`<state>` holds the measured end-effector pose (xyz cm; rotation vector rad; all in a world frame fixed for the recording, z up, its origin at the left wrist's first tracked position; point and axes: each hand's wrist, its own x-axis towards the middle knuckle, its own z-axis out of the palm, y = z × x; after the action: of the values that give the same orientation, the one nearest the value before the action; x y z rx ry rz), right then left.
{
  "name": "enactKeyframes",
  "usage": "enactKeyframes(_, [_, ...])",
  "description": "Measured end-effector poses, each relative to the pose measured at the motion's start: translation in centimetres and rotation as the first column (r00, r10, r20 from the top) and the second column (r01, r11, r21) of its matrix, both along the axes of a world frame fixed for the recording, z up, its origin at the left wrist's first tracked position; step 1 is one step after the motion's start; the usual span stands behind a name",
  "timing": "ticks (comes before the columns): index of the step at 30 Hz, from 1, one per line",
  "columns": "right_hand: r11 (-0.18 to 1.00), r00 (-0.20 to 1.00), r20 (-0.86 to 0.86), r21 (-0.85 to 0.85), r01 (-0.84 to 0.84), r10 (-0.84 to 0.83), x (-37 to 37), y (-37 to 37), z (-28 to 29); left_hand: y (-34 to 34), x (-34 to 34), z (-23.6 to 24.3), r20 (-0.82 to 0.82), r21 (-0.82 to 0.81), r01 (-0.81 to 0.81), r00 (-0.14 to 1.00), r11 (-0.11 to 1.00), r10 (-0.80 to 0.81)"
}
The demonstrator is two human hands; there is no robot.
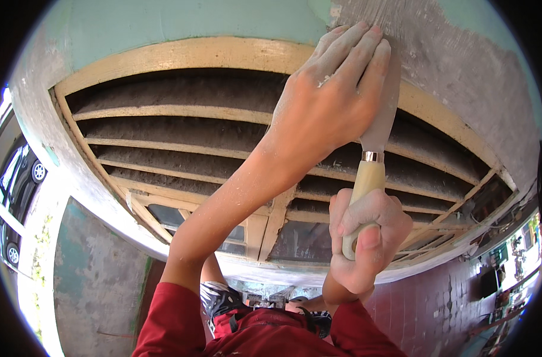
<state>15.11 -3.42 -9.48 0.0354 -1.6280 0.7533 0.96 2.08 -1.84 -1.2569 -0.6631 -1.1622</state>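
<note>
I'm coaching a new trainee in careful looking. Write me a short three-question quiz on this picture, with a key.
1. True or false: the dust-coated right hand grips the tapered, pale-yellow handle of the grey metal-bladed scraper.

2. Which is nearest the scraper's blade?
A) a dark red sleeve
B) the dusty left hand
C) the black parked car

3. Fill in: in the picture, the cream-coloured slatted vent lies ____ the pale-green paint along the top edge.

Key: 1. True; 2. B; 3. below.
</note>
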Motion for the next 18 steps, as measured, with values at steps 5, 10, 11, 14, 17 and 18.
enactKeyframes(5, [0.999, 1.0, 0.008, 0.037, 0.005, -0.005, -0.9, 0.7, 0.6, -0.1, -0.8, 1.4, -0.059, 0.029, -0.01, 0.998, 1.0, 0.012])
enactKeyframes(10, [1.0, 1.0, -0.022, -0.014, -0.011, 0.011, -0.8, -0.5, 0.2, -0.4, -0.6, 0.5, -0.061, -0.025, 0.003, 0.998, 1.0, -0.005])
enactKeyframes(11, [1.0, 0.998, -0.056, 0.006, 0.007, -0.006, -1.3, 0.0, 0.5, -0.4, -0.8, 1.5, -0.074, -0.015, 0.011, 0.997, 1.0, -0.012])
enactKeyframes(14, [1.0, 0.995, -0.096, 0.028, -0.015, 0.018, -2.3, 0.2, 1.7, -0.7, -1.0, 2.4, -0.075, -0.023, -0.004, 0.997, 1.0, 0.002])
enactKeyframes(17, [0.999, 0.998, -0.05, -0.021, -0.038, 0.037, -1.6, -0.4, 0.8, -2.0, -0.5, 0.5, -0.005, -0.171, 0.001, 1.0, 0.985, -0.002])
enactKeyframes(18, [0.999, 0.999, -0.032, -0.018, -0.033, 0.032, -1.1, -0.6, 0.4, -2.6, -0.3, 0.2, 0.022, -0.227, 0.007, 1.0, 0.974, -0.002])
